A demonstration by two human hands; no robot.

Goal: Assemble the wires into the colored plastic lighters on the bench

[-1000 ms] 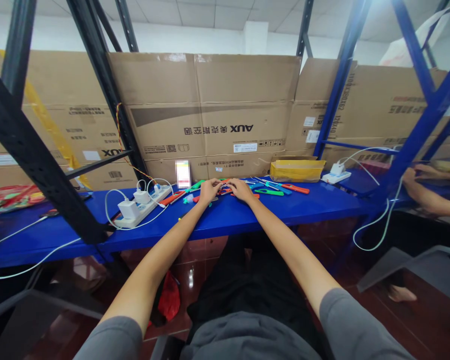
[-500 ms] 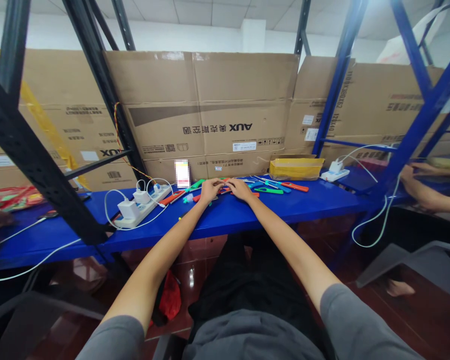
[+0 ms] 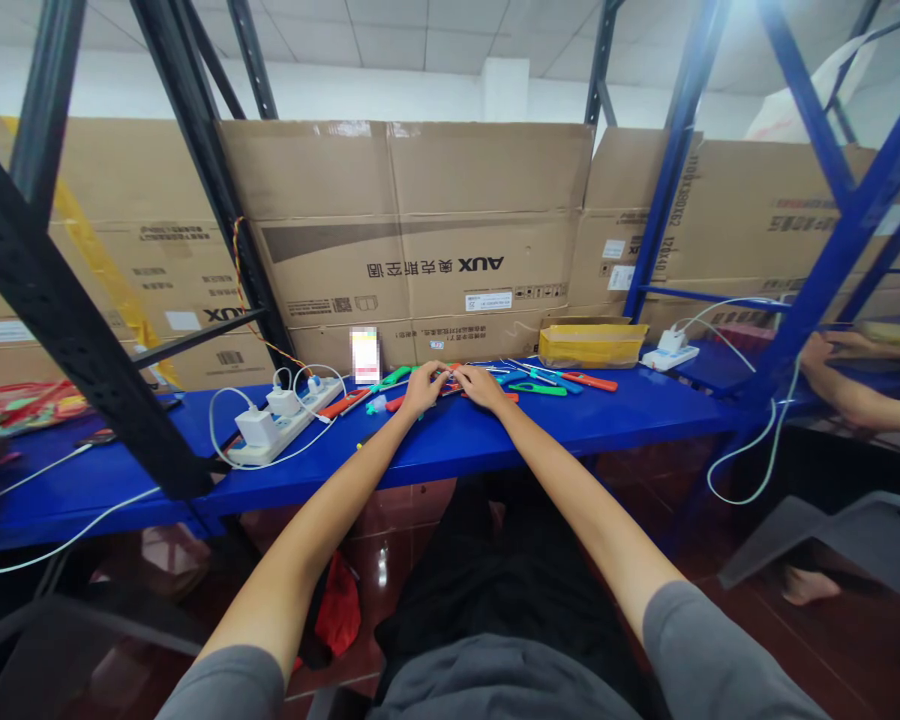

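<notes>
My left hand (image 3: 424,388) and my right hand (image 3: 480,386) meet over the far middle of the blue table (image 3: 615,410). The fingertips of both are pinched together around something small, too hidden to name. Around them lie several long, coloured handles with thin metal rods, which look like stick lighters. Right of my right hand are a green handle (image 3: 538,389) and an orange-red one (image 3: 594,381). To the left of my left hand lie a red handle (image 3: 345,403), a green one (image 3: 396,377) and a small pale turquoise piece (image 3: 376,405).
A white power strip (image 3: 289,425) with chargers and looping cables stands on the left. Behind are an upright phone-like screen (image 3: 365,355), a yellow-taped box (image 3: 592,343) and a cardboard wall (image 3: 435,220). Metal posts flank the table; another person's hands (image 3: 832,375) are at right.
The view has tilted slightly, so the table sits a little lower. My hands stay together, with the left fingers shifted slightly.
</notes>
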